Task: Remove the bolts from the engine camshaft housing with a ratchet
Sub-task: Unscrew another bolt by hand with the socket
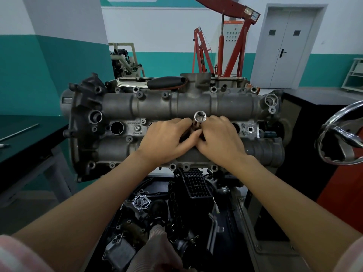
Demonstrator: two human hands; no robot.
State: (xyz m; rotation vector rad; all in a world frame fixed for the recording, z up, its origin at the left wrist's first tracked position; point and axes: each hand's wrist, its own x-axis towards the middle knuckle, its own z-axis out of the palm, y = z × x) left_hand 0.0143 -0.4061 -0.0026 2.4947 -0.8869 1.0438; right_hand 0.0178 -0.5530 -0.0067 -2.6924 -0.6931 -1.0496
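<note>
The grey cast-metal camshaft housing (157, 107) spans the centre of the frame, ringed with bolt bosses along its upper and lower edges. Both hands meet at its middle: the left hand (167, 140) and the right hand (220, 138) curl their fingers around a shiny, upright steel socket (200, 117) whose open end faces the camera, pinching it from either side just below its rim. What the socket sits on is hidden by the fingers. A black-handled chrome ratchet (157, 84) lies along the upper edge of the housing, apart from both hands. A red engine hoist (225, 42) stands at upper centre, and a chrome handwheel (339, 134) shows at the right edge.
</note>
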